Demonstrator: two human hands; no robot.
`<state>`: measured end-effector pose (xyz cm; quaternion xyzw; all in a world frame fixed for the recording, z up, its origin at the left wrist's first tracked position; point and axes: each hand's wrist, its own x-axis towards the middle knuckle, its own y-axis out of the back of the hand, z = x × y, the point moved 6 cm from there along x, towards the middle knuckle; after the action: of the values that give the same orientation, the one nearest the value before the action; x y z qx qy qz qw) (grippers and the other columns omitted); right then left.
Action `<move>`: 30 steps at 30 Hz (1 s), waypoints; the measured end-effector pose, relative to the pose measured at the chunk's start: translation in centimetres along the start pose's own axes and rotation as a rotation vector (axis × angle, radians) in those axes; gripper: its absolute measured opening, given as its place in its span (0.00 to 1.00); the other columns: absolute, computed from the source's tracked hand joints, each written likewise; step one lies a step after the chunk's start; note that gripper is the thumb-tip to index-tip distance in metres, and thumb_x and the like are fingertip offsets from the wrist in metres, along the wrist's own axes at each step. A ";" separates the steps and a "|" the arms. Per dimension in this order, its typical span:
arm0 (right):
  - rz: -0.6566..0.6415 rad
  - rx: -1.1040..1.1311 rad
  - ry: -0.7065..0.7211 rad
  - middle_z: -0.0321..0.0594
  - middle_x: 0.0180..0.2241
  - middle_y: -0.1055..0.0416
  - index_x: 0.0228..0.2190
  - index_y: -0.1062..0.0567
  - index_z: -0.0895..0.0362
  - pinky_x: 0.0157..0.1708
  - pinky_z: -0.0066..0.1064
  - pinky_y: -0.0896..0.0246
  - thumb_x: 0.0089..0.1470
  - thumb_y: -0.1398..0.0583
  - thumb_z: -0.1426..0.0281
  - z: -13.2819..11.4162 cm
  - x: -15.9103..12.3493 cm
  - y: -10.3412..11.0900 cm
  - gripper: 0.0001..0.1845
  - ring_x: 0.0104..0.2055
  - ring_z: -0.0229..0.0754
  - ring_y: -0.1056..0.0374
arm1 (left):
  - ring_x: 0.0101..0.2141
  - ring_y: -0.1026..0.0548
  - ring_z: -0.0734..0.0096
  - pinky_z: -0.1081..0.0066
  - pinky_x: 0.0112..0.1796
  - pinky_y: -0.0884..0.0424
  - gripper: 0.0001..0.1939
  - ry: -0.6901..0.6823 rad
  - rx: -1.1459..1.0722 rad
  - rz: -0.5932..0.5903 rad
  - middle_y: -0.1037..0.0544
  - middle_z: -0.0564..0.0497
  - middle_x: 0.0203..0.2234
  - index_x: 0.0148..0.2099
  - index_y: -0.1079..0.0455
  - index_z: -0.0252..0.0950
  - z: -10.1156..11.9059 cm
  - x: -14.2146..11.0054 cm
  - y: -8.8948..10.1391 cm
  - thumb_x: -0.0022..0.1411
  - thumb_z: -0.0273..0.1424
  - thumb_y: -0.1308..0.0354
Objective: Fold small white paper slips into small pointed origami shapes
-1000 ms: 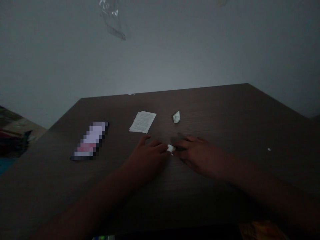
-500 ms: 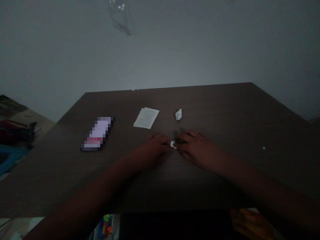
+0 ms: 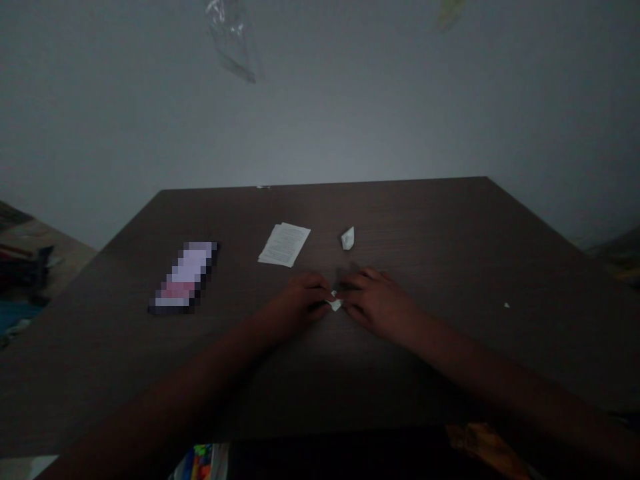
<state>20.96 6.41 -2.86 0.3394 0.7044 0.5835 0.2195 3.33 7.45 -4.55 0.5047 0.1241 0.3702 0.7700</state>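
Head view shows me the left hand [image 3: 311, 300] narrowed, its thumb and fingertips pinching the left side of a small, white, folded piece of paper [image 3: 336, 305] on the dark brown, wood-grained bench [image 3: 425, 227]. On the paper's right, the right hand [image 3: 356, 300] touches it with curled fingertips; whether they grip, I cannot tell. Fingers cover its edges, dimness obscures its folds, and a flat black phone [image 3: 185, 277] has a pixelated screen.

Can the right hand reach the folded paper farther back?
Probably yes: the folded paper lies just beyond the right hand, with nothing visible between them, though that hand seems to touch a white scrap.
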 end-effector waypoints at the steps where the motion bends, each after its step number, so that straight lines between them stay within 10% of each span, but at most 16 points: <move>1: 0.010 0.002 -0.002 0.49 0.59 0.18 0.51 0.11 0.51 0.55 0.55 0.28 0.72 0.35 0.71 0.0 0.0 -0.1 0.13 0.59 0.63 0.26 | 0.53 0.18 0.59 0.58 0.57 0.22 0.12 0.001 0.007 -0.013 0.15 0.46 0.51 0.57 0.16 0.41 0.1 0.0 0.0 0.76 0.25 0.36; 30: 0.211 0.259 -0.076 0.44 0.54 0.14 0.46 0.10 0.48 0.56 0.52 0.29 0.64 0.29 0.74 1.6 0.1 -2.5 0.12 0.54 0.55 0.23 | 0.51 0.18 0.59 0.59 0.53 0.23 0.07 0.130 0.112 -0.061 0.15 0.49 0.47 0.48 0.15 0.41 1.8 0.4 -0.2 0.76 0.26 0.35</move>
<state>21.44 7.38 -5.67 0.4585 0.7254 0.4945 0.1380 4.70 6.40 -3.84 0.5181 0.2095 0.3710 0.7417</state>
